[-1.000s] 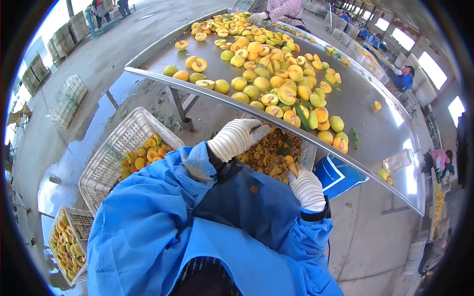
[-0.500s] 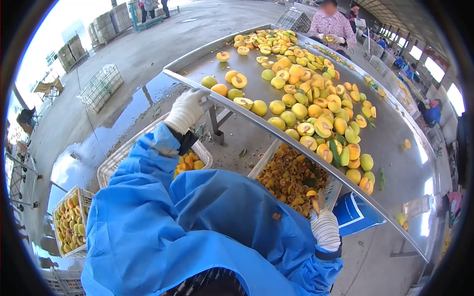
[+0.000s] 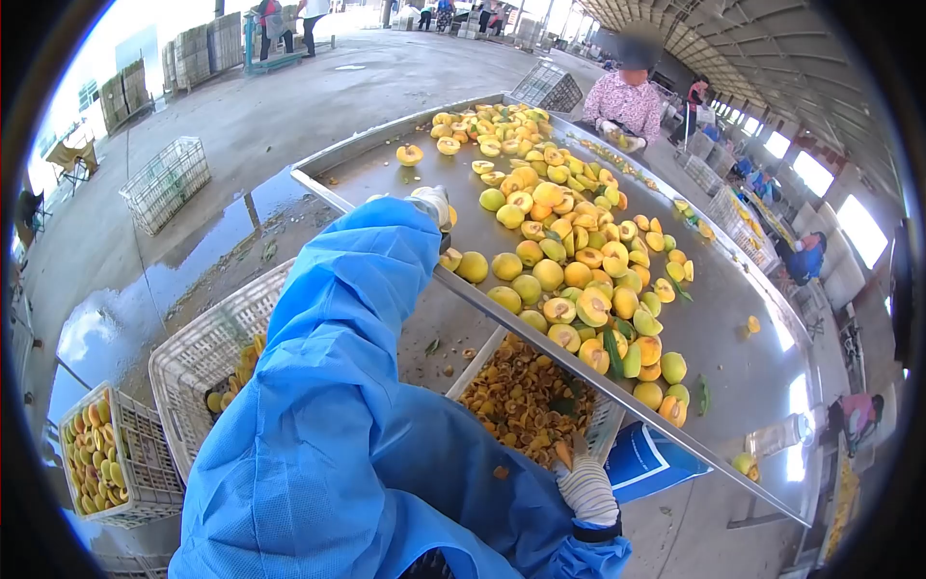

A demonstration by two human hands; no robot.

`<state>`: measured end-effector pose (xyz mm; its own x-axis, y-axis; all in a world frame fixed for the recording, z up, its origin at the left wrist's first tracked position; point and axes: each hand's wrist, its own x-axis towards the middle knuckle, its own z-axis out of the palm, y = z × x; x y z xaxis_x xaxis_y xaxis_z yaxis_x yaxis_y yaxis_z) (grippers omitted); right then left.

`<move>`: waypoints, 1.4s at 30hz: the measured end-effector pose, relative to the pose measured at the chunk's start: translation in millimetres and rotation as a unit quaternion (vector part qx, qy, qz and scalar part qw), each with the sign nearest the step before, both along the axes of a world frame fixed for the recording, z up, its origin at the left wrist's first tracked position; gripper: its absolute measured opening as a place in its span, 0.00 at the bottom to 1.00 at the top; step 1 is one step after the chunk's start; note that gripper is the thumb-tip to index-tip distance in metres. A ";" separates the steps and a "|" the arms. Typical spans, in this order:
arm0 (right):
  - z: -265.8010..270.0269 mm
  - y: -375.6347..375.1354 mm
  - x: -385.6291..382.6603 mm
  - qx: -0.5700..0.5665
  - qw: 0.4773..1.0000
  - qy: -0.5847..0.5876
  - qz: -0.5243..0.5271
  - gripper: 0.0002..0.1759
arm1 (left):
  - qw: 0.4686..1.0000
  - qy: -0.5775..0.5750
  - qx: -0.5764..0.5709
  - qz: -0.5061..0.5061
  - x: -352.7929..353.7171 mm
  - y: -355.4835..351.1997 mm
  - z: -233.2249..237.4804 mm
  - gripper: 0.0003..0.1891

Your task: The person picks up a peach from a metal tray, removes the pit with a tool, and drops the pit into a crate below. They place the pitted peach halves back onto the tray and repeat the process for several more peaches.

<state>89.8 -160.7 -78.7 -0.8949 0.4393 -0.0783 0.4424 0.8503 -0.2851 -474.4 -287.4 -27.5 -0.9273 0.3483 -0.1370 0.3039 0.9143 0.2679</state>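
Note:
My left hand [image 3: 431, 203], in a white glove, reaches over the near rim of the long metal table [image 3: 733, 328]. It rests among yellow peaches [image 3: 540, 275], whole and halved, and my blue sleeve hides most of it. My right hand [image 3: 586, 487], in a striped glove, is low at the near corner of a white crate of brown pits [image 3: 600, 431]. Its fingers are closed around a small orange piece [image 3: 563, 452] that points up over the pits.
A white crate with peach halves [image 3: 198, 352] stands under my left arm, and another fruit crate [image 3: 145, 454] sits further left. A blue bag [image 3: 646, 463] lies under the table. An empty crate [image 3: 164, 183] stands on the wet concrete. A person [image 3: 625, 101] works at the table's far end.
My left hand has risen from the pit crate, passed over the left crate and reached onto the table among the peaches. My right hand stays by the pit crate.

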 end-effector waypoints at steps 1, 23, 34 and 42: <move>-1.8 1.1 -0.1 0.001 1.000 0.006 0.006 0.35 | 1.000 0.008 0.011 -0.017 1.4 -1.4 0.4 0.35; 32.8 -68.9 -29.9 -0.080 0.943 0.323 -0.028 0.18 | 0.485 -0.474 0.731 -0.074 398.2 5.6 -13.0 0.28; 5.5 -70.1 -36.5 -0.143 0.935 0.325 -0.009 0.17 | 0.538 -0.445 0.708 -0.107 399.6 3.7 -19.1 0.24; 46.4 -80.5 -29.9 -0.691 0.682 0.228 -0.075 0.23 | 0.548 -0.461 0.694 -0.074 403.7 5.3 -14.8 0.27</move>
